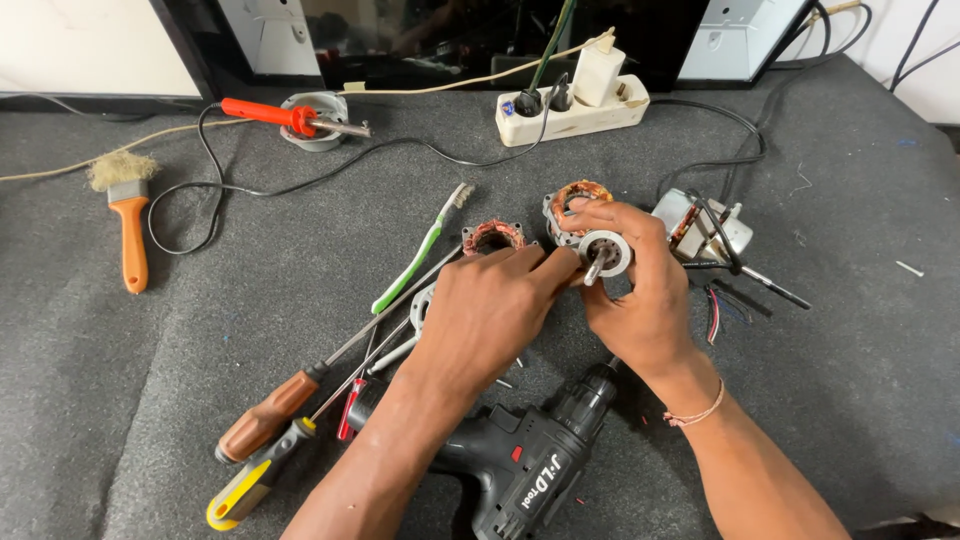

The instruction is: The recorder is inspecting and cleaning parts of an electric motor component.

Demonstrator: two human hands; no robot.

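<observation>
Metal rotor w/ shaft (603,255) was gripped by right hand (640,290), left hand (490,305) fingertips pinching its edge, above black drill (520,465).

Small round silver motor end cap (605,252), steel shaft pointing up toward camera, pinched between right thumb and fingers, left fingertips touching its left edge.

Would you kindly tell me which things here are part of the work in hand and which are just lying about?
In hand:
left hand
right hand
motor rotor
copper-wound stator

Lying about:
cordless drill
screwdrivers
toothbrush
soldering iron
paintbrush
power strip
</observation>
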